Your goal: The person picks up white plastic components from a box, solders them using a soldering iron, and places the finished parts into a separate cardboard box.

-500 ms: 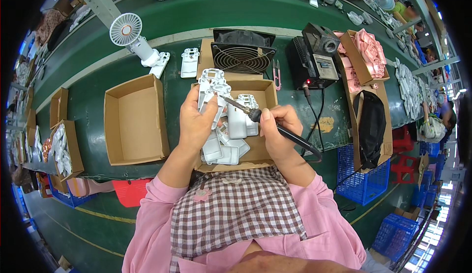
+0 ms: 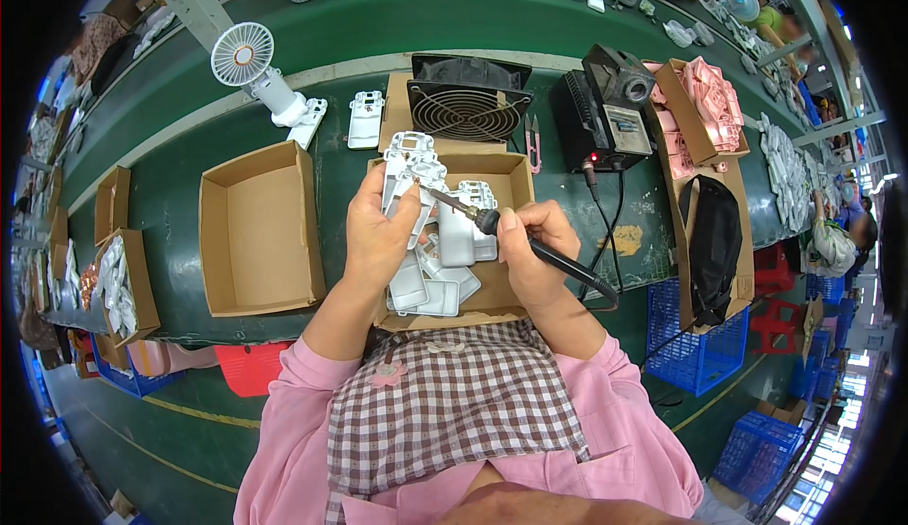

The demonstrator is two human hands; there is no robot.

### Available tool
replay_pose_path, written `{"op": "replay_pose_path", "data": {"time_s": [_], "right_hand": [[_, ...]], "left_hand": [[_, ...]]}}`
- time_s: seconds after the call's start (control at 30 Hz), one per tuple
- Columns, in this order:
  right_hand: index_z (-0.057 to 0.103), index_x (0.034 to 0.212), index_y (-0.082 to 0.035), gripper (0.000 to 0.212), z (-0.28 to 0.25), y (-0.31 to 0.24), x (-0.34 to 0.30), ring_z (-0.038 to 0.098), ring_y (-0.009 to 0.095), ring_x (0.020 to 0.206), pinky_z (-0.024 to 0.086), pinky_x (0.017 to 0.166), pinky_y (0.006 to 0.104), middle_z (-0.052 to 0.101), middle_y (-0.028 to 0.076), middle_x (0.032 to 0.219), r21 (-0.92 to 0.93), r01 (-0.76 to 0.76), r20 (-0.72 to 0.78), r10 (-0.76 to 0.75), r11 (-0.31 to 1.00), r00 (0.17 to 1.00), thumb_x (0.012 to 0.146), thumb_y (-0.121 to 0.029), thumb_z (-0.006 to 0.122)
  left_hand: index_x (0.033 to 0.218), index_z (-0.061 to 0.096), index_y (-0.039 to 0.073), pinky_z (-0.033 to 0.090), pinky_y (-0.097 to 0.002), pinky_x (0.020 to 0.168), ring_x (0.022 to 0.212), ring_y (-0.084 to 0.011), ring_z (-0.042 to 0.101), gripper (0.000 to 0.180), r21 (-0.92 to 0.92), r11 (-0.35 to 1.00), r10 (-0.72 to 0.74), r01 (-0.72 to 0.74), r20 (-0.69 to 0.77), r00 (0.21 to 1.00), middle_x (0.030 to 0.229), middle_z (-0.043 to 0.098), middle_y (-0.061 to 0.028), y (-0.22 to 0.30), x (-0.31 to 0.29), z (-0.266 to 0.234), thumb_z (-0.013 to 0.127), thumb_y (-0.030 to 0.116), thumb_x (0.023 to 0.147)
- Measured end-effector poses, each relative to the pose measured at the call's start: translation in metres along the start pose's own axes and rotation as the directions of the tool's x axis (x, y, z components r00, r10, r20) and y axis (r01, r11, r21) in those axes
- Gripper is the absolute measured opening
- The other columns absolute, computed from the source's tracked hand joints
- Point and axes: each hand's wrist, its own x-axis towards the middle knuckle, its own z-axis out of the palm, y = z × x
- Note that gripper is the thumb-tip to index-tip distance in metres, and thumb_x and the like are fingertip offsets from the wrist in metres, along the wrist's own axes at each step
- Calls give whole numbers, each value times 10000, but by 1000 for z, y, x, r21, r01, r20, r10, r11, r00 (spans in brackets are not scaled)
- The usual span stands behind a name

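While a soldering iron point(image 2: 487, 220) is being aimed at a white frame point(image 2: 411, 151), one piece is clearly being worked on, and honestly it's looking mid-step, not done. The frame is being held up over the far left part of the parts box point(image 2: 515, 173), not lying in it. By the left grip point(image 2: 372, 227) it's being pinched, thumb on top, closed around its lower part. By the right grip point(image 2: 537, 246) the iron's black handle is being held kinda pen-style, fingers closed, over the right side of the parts box. Whether the tip is actually being touched to the frame can't be told, and no joint is being shown clearly enough to be called finished.

As for what's left, more white casings point(image 2: 458, 241) are being stored inside the parts box, so more rounds are probably being lined up. Another casing point(image 2: 365, 120) is being left on the worktop point(image 2: 170, 199), beyond the parts box and leftward; done or waiting, can't be told.
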Motion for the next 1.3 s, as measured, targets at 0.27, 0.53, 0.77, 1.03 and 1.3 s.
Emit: {"op": "replay_pose_path", "data": {"time_s": [0.27,0.53,0.77,1.03,1.3], "right_hand": [[526,787,-14,155,-1,1,-1,463,15,569,383,496,183,565,-5,659,-13,-19,-6,19,1000,1000,860,-74,649],[513,796,-11,149,-2,3,-2,453,24,561,372,493,189,568,14,665,53,27,-62,-24,998,998,863,-56,638],[519,804,-12,151,-3,4,-2,457,23,569,378,503,184,571,12,673,50,23,-49,-21,998,999,862,-63,648],[526,806,-12,151,-2,3,-2,467,21,583,387,510,185,575,10,684,27,-16,-22,16,1000,1000,866,-78,648],[530,797,-11,155,-2,4,-1,478,22,571,390,499,184,579,12,666,17,-3,-21,4,1000,1000,862,-79,653]], "left_hand": [[1131,535,12,467,-203,455,672,-92,616,221,-15,1000,-5,5,7,1000,902,638,-56,2,0,0,524,97,928],[1106,544,15,451,-197,434,645,-84,606,198,-4,999,-38,38,-2,999,882,637,-51,5,-1,1,514,101,931],[1093,553,22,444,-194,418,631,-74,601,192,-24,997,-67,67,26,997,848,636,-36,8,-1,1,521,115,927],[1088,563,26,445,-200,433,601,-45,558,198,11,998,-57,57,33,998,781,613,-9,6,-2,1,543,102,907],[1074,572,31,452,-204,447,610,-40,554,189,65,997,-34,33,20,999,771,608,0,2,-2,1,548,90,895]]}}
